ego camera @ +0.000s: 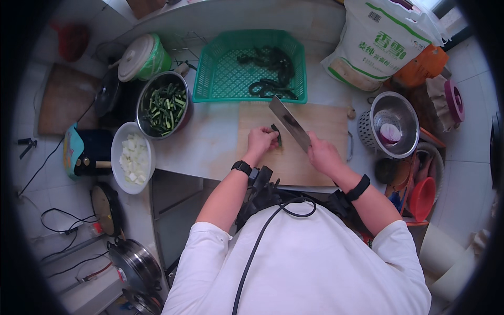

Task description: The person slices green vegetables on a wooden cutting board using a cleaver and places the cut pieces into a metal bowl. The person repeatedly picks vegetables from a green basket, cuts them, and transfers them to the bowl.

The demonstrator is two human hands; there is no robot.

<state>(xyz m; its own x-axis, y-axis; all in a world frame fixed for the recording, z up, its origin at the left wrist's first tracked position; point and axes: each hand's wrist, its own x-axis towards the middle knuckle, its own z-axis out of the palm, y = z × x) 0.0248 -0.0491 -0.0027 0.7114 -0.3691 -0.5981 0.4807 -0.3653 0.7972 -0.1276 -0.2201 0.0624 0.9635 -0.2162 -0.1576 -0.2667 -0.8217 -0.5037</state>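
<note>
My left hand pinches a piece of dark green vegetable over the wooden cutting board. A cleaver is in my right hand, its broad blade slanting up and to the left, just right of the vegetable piece. Behind the board, a green plastic basket holds several long dark green vegetables. To the left, cut green pieces fill much of a metal pot. White chunks of a cut vegetable lie in a white bowl.
A metal colander and bowl with a halved purple onion stand right of the board. A large flour bag leans at the back right. Left are a lidded green container and a dark appliance; a black cable crosses my shirt.
</note>
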